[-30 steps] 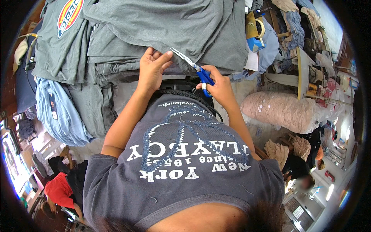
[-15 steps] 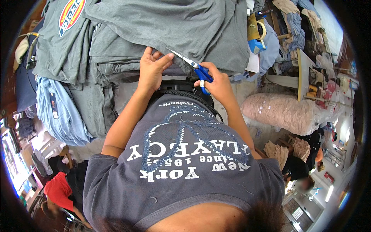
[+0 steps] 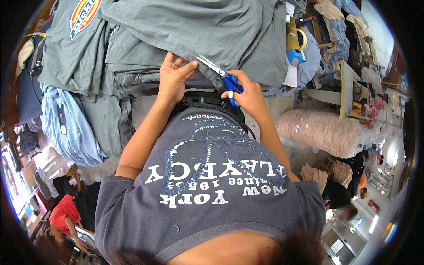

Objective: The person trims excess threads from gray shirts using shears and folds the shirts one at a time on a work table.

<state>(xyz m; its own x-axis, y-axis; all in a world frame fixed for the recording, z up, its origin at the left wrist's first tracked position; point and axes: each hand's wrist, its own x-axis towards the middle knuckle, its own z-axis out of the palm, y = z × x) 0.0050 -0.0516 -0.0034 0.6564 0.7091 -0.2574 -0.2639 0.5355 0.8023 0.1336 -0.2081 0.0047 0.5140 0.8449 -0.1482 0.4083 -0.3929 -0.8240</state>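
A pile of folded grey garments [image 3: 145, 48] lies before me, its top piece hanging toward my lap. My left hand [image 3: 173, 77] is at the lower edge of the top grey garment [image 3: 198, 26], its thumb and fingers closed on the hem; the exact grip is partly hidden. In my right hand [image 3: 248, 95] are scissors [image 3: 232, 84] with blue handles, my fingers through the loops. Their metal blades point up and left over the garment's edge, close to my left fingertips, and look slightly parted.
A grey shirt with a printed emblem [image 3: 73, 53] and light blue garments [image 3: 66, 128] hang at the left. On the right are a tape dispenser [image 3: 295, 57], a wrapped bundle of pinkish cloth [image 3: 318, 130] and a table edge [image 3: 346, 88]. Other people work behind, at both sides.
The scissor blades appear a little further apart. My hands have hardly moved; the whole view has shifted slightly. A person in red at the lower left has moved an arm.
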